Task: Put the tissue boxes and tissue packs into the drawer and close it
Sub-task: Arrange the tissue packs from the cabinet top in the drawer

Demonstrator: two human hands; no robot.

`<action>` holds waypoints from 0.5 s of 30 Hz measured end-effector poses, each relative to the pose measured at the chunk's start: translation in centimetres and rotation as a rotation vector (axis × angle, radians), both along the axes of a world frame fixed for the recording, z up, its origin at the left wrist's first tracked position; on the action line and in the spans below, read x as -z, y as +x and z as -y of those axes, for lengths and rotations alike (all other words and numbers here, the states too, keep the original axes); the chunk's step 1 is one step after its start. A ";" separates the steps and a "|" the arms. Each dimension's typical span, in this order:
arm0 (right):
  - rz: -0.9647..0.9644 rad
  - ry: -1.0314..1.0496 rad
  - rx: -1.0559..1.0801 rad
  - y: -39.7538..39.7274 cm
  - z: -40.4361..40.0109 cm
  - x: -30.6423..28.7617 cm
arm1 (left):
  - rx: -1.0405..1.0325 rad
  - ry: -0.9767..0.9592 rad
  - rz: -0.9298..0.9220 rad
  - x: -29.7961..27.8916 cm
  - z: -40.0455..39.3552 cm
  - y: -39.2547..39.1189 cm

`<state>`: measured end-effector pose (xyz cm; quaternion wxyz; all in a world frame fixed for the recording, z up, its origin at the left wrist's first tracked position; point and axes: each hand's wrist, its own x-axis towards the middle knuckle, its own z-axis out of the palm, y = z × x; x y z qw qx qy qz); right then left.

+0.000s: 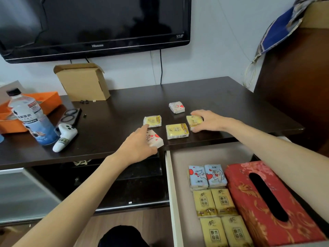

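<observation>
Near the counter's [106, 111] front edge, the right hand [210, 121] pinched a yellow tissue pack [193, 121] in its grip, the left hand [138, 147] lay loosely spread on a heart-print pack [156, 140], both directly behind the open drawer [179, 175].

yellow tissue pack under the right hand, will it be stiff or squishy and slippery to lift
The yellow tissue pack looks like soft plastic wrap, so it probably squashes a little. It looks small, so likely light. Its glossy film may be slightly slippery, though the right hand spans it easily.
</observation>
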<state>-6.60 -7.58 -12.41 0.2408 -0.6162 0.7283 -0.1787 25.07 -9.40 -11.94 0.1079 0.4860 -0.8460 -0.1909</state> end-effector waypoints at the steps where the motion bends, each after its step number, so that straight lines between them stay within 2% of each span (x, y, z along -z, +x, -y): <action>1: 0.000 0.018 0.007 -0.3 0.2 0.3 | 0.017 0.008 -0.013 0.0 -0.6 -0.1; 5: -0.031 -0.106 0.129 -1.1 -0.5 0.6 | 0.129 0.027 -0.063 -0.5 -3.5 -0.7; 8: 0.021 -0.210 0.169 -1.2 -3.7 -0.2 | 0.223 0.029 -0.090 -0.7 -6.0 -1.7; 11: 0.019 -0.196 0.118 -0.1 -8.7 -1.2 | 0.305 0.034 -0.109 -0.3 -8.7 -3.1; 15: -0.162 -0.175 -0.001 1.6 -16.1 -1.0 | 0.447 0.016 -0.063 1.8 -12.0 -5.0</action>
